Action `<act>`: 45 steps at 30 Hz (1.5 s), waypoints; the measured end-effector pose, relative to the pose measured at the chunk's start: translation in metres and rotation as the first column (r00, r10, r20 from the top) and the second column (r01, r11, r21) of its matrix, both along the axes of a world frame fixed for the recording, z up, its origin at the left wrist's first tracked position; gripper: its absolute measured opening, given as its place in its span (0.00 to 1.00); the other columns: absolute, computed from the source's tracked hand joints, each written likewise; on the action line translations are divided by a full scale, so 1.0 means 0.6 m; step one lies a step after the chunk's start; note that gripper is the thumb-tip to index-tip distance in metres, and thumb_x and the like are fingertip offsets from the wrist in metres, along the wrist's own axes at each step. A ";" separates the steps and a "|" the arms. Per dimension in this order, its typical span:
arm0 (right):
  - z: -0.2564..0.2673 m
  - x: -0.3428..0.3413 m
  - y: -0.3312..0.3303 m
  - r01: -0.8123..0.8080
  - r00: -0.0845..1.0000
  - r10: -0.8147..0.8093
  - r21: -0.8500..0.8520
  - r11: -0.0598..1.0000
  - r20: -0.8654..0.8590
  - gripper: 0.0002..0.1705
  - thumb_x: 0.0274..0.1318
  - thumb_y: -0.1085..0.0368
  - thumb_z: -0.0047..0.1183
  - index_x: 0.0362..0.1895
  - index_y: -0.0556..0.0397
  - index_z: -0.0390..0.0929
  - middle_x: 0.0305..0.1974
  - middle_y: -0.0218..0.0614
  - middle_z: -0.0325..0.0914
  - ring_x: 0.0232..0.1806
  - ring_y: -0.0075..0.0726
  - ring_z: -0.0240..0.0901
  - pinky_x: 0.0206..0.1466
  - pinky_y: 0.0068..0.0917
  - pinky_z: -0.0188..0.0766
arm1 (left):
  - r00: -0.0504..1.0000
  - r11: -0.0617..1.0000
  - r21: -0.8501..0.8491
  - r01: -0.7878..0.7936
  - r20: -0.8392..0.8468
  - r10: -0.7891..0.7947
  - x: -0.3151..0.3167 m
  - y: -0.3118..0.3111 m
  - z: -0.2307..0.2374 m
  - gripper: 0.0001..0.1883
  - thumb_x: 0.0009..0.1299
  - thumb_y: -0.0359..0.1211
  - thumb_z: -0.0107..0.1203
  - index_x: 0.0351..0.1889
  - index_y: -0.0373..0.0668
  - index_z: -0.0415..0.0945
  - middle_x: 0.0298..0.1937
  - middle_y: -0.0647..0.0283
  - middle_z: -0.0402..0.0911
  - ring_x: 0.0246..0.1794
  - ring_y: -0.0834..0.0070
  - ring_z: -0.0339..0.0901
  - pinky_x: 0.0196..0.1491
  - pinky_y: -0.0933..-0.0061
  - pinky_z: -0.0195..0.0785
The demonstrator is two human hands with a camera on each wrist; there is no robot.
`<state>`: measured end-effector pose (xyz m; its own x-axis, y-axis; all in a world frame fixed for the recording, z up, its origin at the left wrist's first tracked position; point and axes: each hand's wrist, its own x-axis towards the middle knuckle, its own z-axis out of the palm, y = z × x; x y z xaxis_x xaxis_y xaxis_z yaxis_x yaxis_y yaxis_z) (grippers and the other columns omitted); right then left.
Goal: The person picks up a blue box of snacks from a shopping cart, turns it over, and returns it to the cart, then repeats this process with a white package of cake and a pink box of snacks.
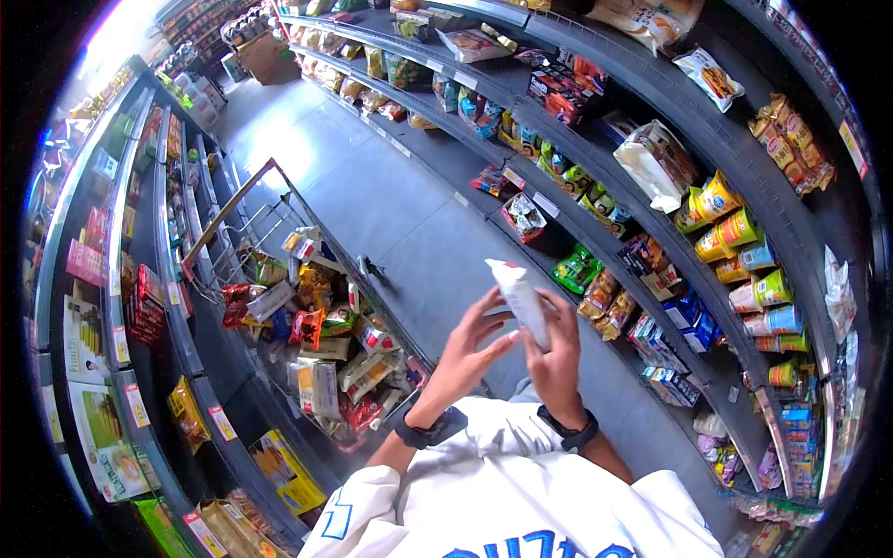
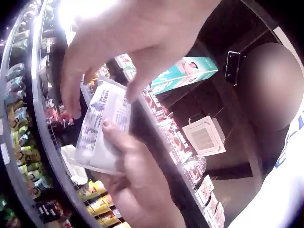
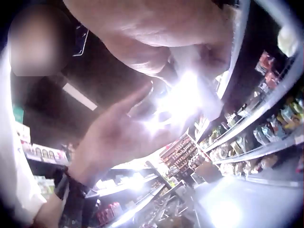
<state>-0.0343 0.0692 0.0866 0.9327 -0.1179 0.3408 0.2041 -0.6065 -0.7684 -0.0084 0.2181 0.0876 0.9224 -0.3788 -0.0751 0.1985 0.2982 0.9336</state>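
Observation:
In the head view, a white packet [image 1: 523, 299] is held up in front of the chest. My right hand [image 1: 556, 358] grips it by its lower part. The left wrist view shows the packet's printed back [image 2: 105, 123], with the right thumb [image 2: 116, 135] pressed flat across it. My left hand [image 1: 465, 358] hovers beside the packet, fingers loosely bent and spread. Its thumb overlaps the packet's upper edge in the left wrist view. Glare in the right wrist view hides much of the packet [image 3: 209, 107] between the two hands.
A shopping cart [image 1: 307, 200] piled with bagged snacks stands on the left in the aisle. Shelves of packaged food [image 1: 177, 307] run along the left side. On the right, more shelves [image 1: 595, 232] hold cups, bags and boxes. Grey floor [image 1: 372, 186] stretches ahead.

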 end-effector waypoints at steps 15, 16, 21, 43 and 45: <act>-0.003 -0.018 -0.027 -0.169 0.880 0.341 0.452 0.876 -0.332 0.21 0.48 0.72 0.56 0.49 0.60 0.70 0.46 0.42 0.72 0.44 0.35 0.72 0.45 0.27 0.68 | 0.982 0.981 0.055 -0.185 -0.026 0.187 0.002 -0.013 0.016 0.33 0.57 0.26 0.64 0.59 0.38 0.58 0.45 0.57 0.76 0.46 0.73 0.75 0.51 0.73 0.71; -0.010 -0.016 -0.031 -0.107 0.935 0.221 0.373 0.921 -0.276 0.21 0.48 0.72 0.56 0.49 0.61 0.70 0.45 0.43 0.72 0.44 0.37 0.72 0.46 0.28 0.68 | 0.985 0.983 0.061 -0.171 0.000 0.171 0.000 -0.020 0.017 0.34 0.57 0.26 0.64 0.59 0.38 0.57 0.47 0.57 0.74 0.48 0.73 0.74 0.52 0.72 0.70; -0.001 -0.005 -0.031 -0.093 0.995 0.094 -0.044 0.995 0.019 0.28 0.45 0.72 0.55 0.54 0.61 0.69 0.53 0.49 0.63 0.50 0.53 0.67 0.51 0.37 0.67 | 0.995 0.979 0.190 -0.070 0.082 0.055 -0.008 -0.065 0.012 0.25 0.64 0.28 0.57 0.57 0.37 0.60 0.52 0.59 0.67 0.52 0.71 0.68 0.54 0.70 0.66; 0.039 0.032 -0.269 -0.025 0.953 0.046 0.072 0.997 -0.300 0.24 0.48 0.61 0.58 0.46 0.63 0.69 0.46 0.55 0.65 0.45 0.59 0.68 0.41 0.45 0.68 | 0.976 0.951 0.226 0.212 -0.106 -0.192 0.111 -0.295 0.025 0.27 0.67 0.32 0.55 0.62 0.34 0.59 0.55 0.57 0.68 0.57 0.69 0.67 0.58 0.71 0.59; 0.025 0.036 -0.318 -0.094 0.946 0.120 0.100 0.991 -0.302 0.25 0.47 0.61 0.59 0.47 0.63 0.69 0.46 0.55 0.66 0.43 0.58 0.68 0.41 0.43 0.69 | 0.950 0.897 0.329 0.296 -0.007 -0.311 0.124 -0.315 0.011 0.33 0.66 0.35 0.55 0.66 0.37 0.54 0.55 0.56 0.64 0.57 0.67 0.64 0.57 0.69 0.59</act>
